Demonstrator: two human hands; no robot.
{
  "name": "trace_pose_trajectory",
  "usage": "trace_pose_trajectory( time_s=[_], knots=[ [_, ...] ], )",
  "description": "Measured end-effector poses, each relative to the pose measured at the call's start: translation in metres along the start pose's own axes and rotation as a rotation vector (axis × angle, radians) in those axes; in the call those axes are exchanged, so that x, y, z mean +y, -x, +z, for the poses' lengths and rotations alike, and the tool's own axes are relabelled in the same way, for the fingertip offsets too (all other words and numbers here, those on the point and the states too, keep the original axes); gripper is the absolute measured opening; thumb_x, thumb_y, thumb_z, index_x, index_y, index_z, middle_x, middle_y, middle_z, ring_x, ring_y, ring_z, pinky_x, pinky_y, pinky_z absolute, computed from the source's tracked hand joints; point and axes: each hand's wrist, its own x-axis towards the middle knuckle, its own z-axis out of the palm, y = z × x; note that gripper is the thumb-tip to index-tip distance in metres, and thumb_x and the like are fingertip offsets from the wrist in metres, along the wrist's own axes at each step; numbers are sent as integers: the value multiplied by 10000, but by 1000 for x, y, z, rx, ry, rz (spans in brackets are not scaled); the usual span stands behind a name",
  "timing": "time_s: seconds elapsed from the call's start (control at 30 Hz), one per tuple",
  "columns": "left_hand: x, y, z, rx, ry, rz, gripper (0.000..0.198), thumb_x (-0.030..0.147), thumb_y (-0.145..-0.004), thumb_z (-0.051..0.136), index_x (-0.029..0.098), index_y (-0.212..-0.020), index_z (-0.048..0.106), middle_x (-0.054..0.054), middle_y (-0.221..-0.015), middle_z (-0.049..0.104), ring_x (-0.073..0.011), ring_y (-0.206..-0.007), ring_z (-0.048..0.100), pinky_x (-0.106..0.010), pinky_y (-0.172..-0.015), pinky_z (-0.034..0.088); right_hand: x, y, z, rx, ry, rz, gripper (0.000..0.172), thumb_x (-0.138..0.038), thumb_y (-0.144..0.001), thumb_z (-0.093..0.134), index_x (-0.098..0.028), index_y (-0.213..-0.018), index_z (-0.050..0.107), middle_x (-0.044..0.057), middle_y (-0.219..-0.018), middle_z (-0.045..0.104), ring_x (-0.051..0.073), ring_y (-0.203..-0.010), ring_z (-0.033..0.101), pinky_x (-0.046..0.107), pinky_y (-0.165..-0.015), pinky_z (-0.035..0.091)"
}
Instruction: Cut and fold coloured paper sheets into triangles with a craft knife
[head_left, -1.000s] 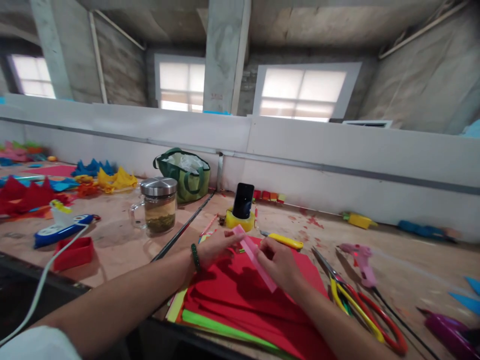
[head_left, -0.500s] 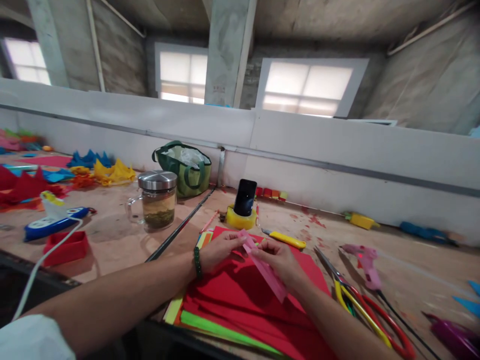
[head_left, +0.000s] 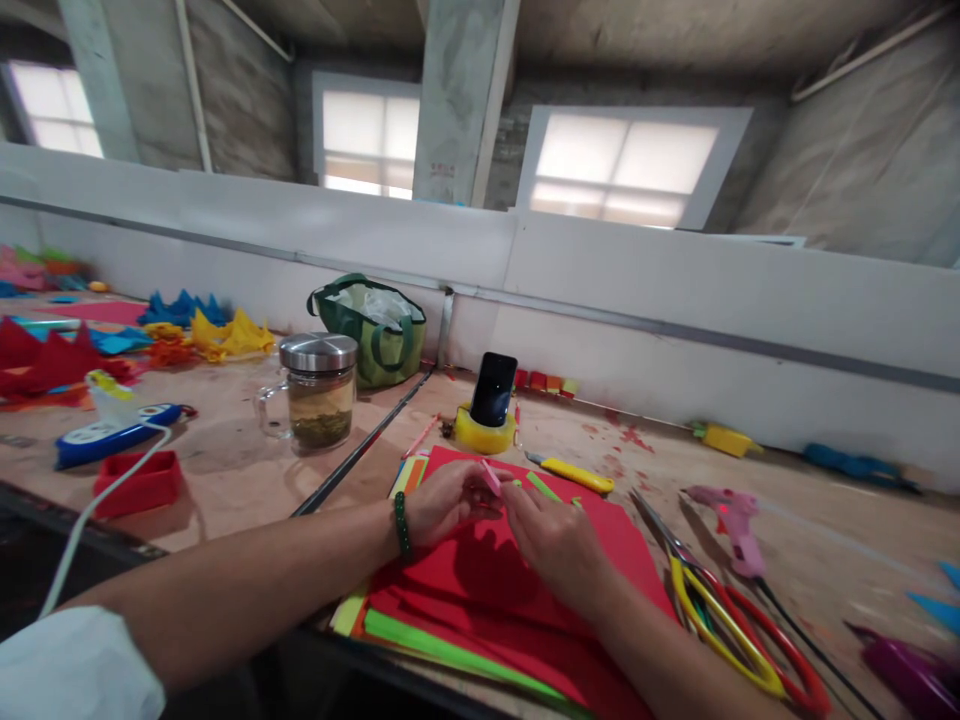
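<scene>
Both my hands meet over a stack of coloured sheets, a red sheet [head_left: 480, 620] on top. Between them is a pink strip [head_left: 490, 478], mostly hidden by my fingers, with only a short edge showing. My left hand [head_left: 450, 505] pinches it from the left, a green bead bracelet on that wrist. From the right, my right hand [head_left: 551, 535] closes on the strip, its fingertips against those of the left. Thin light-green strips [head_left: 544, 487] lie on the red sheet just beyond my right hand.
Beyond the stack a phone [head_left: 493, 388] leans in a yellow tape roll [head_left: 480, 432], near a yellow utility knife [head_left: 577, 474]. To the right lie scissors [head_left: 712, 600] and a pink glue gun [head_left: 731, 520]. A lidded glass mug [head_left: 321, 400], green bag [head_left: 390, 345] and power strip [head_left: 116, 437] stand left.
The pink strip, stretched out diagonally before, is now gathered mostly out of sight between my hands. My right hand has turned over it, uncovering the light-green strips. The view has shifted slightly.
</scene>
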Motion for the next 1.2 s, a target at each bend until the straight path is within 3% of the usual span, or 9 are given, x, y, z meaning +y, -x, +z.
trace_pose_trajectory(
  time_s=[0.13, 0.23, 0.37, 0.47, 0.57, 0.73, 0.93, 1.2],
  knots=[
    [1, 3, 3, 7, 5, 41, 303, 417, -704, 713, 132, -650, 623, -50, -791, 630, -125, -722, 567, -265, -739, 479, -1, 1, 1, -18, -14, 12, 263, -181, -894, 442, -187, -1020, 673, 99, -861, 702, 159, -629, 597, 263, -506, 304],
    [-1, 2, 3, 16, -37, 70, 348, 409, -616, 815, 114, -699, 650, -28, -726, 617, -112, -700, 570, -237, -710, 464, -4, 0, -1, -40, -118, 77, 254, -209, -886, 457, -198, -1014, 676, 106, -909, 707, 186, -727, 629, 263, -576, 375],
    [1, -1, -3, 42, -99, 102, 437, 449, -557, 841, 93, -766, 695, -25, -687, 625, -101, -638, 564, -234, -655, 458, -5, -6, -2, -89, -366, 270, 271, -337, -883, 501, -197, -1068, 642, 79, -888, 716, 187, -722, 648, 286, -639, 457],
    [7, -3, -8, 60, -148, 126, 441, 414, -554, 848, 91, -828, 725, -4, -642, 608, -81, -587, 531, -215, -603, 442, 0, -12, -2, -191, -617, 436, 304, -446, -831, 561, -171, -909, 662, 45, -723, 707, 157, -564, 625, 268, -539, 473],
    [15, -1, -8, 46, -186, 125, 414, 374, -573, 843, 91, -857, 738, 4, -630, 601, -76, -574, 526, -202, -575, 432, 6, -14, -3, -300, -849, 575, 337, -503, -723, 662, -167, -722, 641, 26, -640, 694, 148, -527, 620, 269, -533, 487],
    [21, 3, -6, 17, -194, 107, 411, 387, -576, 842, 111, -859, 731, 6, -670, 609, -60, -587, 517, -195, -614, 445, 8, -14, -1, -343, -1106, 752, 384, -506, -594, 772, -167, -704, 628, 2, -601, 682, 127, -525, 619, 260, -561, 494],
    [11, 4, -2, -41, -269, 24, 435, 497, -576, 807, 87, -659, 691, -36, -597, 614, -99, -536, 534, -235, -558, 455, 6, -15, 0, -351, -1260, 835, 385, -465, -560, 814, -156, -733, 664, 2, -624, 684, 95, -508, 608, 227, -556, 486],
    [13, 2, -2, 132, -332, 177, 316, 391, -674, 743, 93, -601, 667, -8, -526, 577, -76, -478, 496, -188, -483, 386, 3, -15, -5, -409, -1246, 857, 388, -469, -565, 812, -134, -686, 658, 42, -597, 711, 113, -472, 632, 207, -480, 466]
  ],
)
